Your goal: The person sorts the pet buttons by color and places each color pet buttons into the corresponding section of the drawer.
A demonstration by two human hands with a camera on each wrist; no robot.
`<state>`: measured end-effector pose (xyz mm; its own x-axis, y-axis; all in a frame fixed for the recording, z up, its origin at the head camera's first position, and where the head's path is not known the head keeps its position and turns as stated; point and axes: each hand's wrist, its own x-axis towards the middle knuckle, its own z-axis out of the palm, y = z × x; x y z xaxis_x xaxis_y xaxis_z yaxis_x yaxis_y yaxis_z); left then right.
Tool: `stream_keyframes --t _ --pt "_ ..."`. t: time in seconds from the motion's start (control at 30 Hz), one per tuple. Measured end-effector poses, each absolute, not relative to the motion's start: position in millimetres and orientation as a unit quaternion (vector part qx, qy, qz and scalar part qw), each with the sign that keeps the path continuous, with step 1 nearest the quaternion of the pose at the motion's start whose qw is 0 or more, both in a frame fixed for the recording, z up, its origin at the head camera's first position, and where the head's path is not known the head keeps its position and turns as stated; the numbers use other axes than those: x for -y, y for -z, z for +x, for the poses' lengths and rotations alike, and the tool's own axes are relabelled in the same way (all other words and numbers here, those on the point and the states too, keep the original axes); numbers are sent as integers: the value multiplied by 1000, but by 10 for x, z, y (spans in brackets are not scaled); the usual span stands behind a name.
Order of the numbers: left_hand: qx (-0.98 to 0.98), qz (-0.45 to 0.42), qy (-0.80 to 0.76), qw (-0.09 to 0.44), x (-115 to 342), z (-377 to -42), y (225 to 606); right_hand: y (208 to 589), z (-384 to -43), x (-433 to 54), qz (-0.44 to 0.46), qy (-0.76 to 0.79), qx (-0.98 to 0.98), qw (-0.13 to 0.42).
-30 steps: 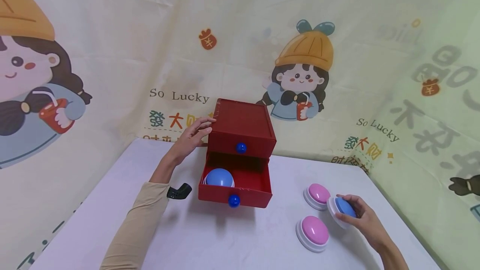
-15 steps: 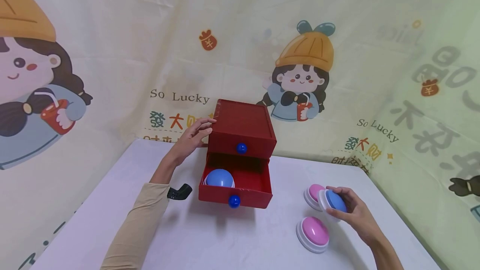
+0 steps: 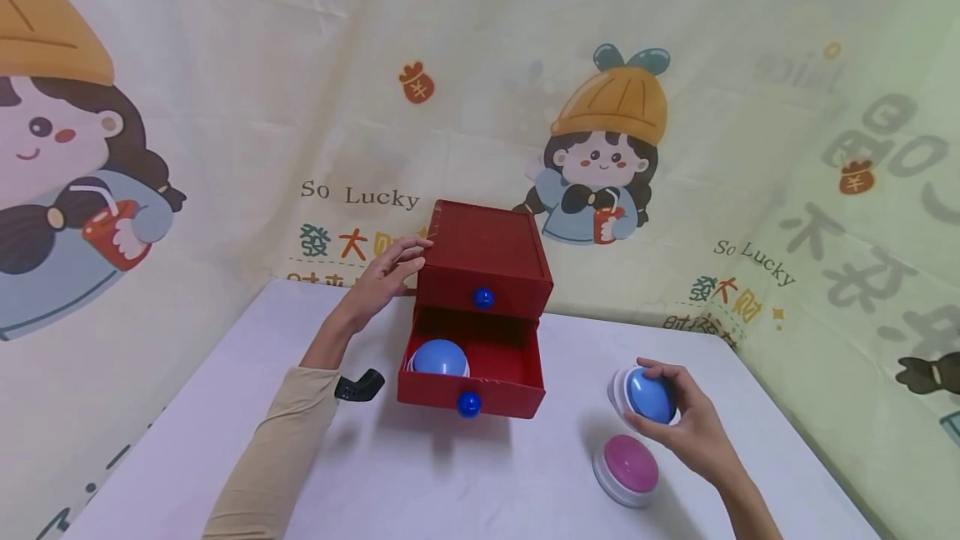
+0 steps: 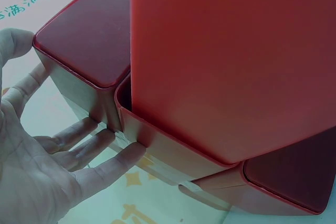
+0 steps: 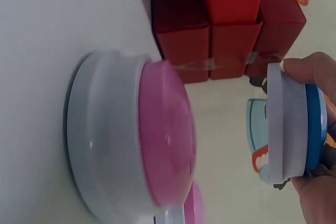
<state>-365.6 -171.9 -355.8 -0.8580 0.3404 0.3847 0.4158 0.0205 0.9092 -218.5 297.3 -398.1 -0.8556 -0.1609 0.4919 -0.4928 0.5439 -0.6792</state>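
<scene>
Left hand (image 3: pixel 382 280): I rest spread fingers against the red cabinet's (image 3: pixel 487 242) left side.
Right hand (image 3: pixel 693 423): I pinch a blue button (image 3: pixel 651 396), tilted, above the table (image 3: pixel 517 482).
Drawer (image 3: pixel 506 397): the lower one stands open, a second blue button (image 3: pixel 440 357) at its left.
Near pink button (image 3: pixel 632 464): sits on the table.
Far pink button (image 5: pixel 196 206): from the head camera, my held button mostly hides it.

On the worktop (image 3: pixel 525 482) stands one red chest (image 3: pixel 491 240) with three drawers (image 3: pixel 510 398) and three blue knobs (image 3: pixel 483 298). There are two blue buttons (image 3: pixel 651 396), one in a drawer, one in the right hand (image 3: pixel 693 432); two pink buttons (image 3: pixel 632 463) toward the worktop's right edge; and one left hand (image 3: pixel 378 283).
</scene>
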Motion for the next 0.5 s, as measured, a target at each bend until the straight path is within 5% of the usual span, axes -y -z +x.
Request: stream_keyframes --t 0.5 --pt "723 -257 640 38 1703 -3630 3559 3882 -2201 -2697 207 -439 854 188"
